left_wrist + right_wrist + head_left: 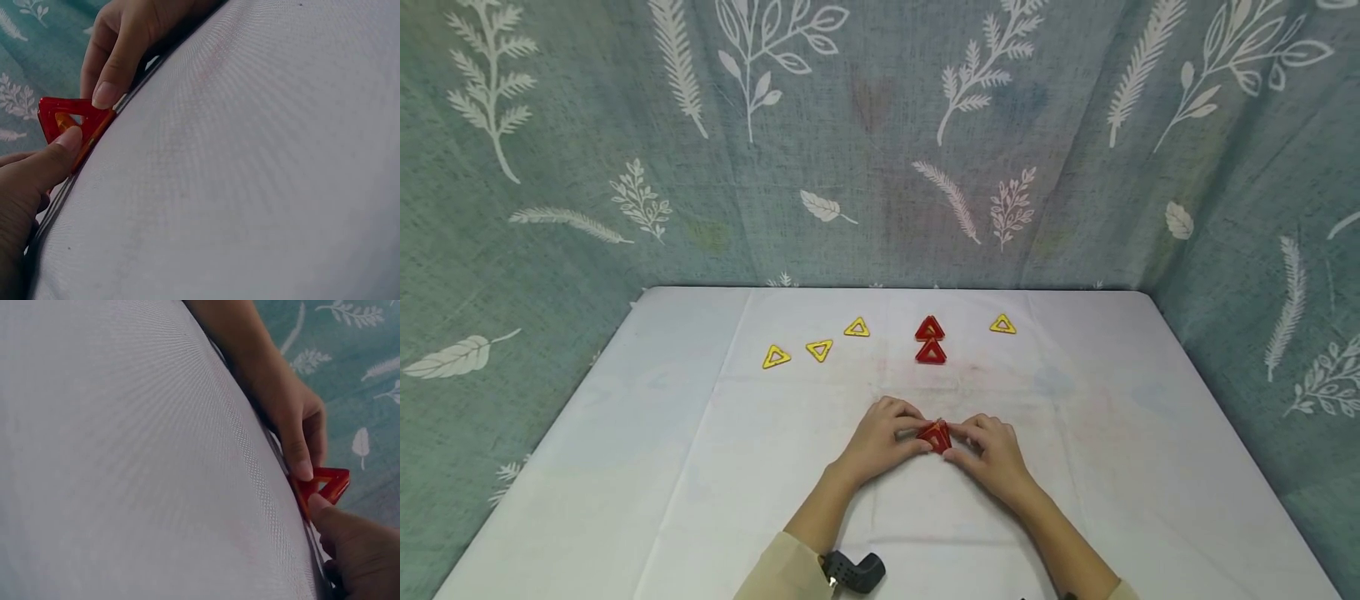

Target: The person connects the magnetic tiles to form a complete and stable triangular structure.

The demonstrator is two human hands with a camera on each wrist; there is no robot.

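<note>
Near the middle of the white table, red triangular tiles (936, 435) with hollow centres lean together in a small upright cluster. My left hand (883, 440) pinches the left side of this cluster between thumb and fingers. From the other side, my right hand (996, 457) holds its right edge the same way. In the left wrist view both thumbs press the near face of a red tile (51, 109), and an orange-looking part shows through its opening. The right wrist view has the red tiles (337, 475) between the two hands. How the tiles join is partly hidden by the fingers.
Behind the hands, two groups of red triangles (931, 352) sit one in front of the other. Yellow triangles lie flat: three to the left, including one yellow triangle (777, 357), and another yellow triangle (1002, 324) on the right. A patterned green curtain (880, 167) surrounds the table (760, 467).
</note>
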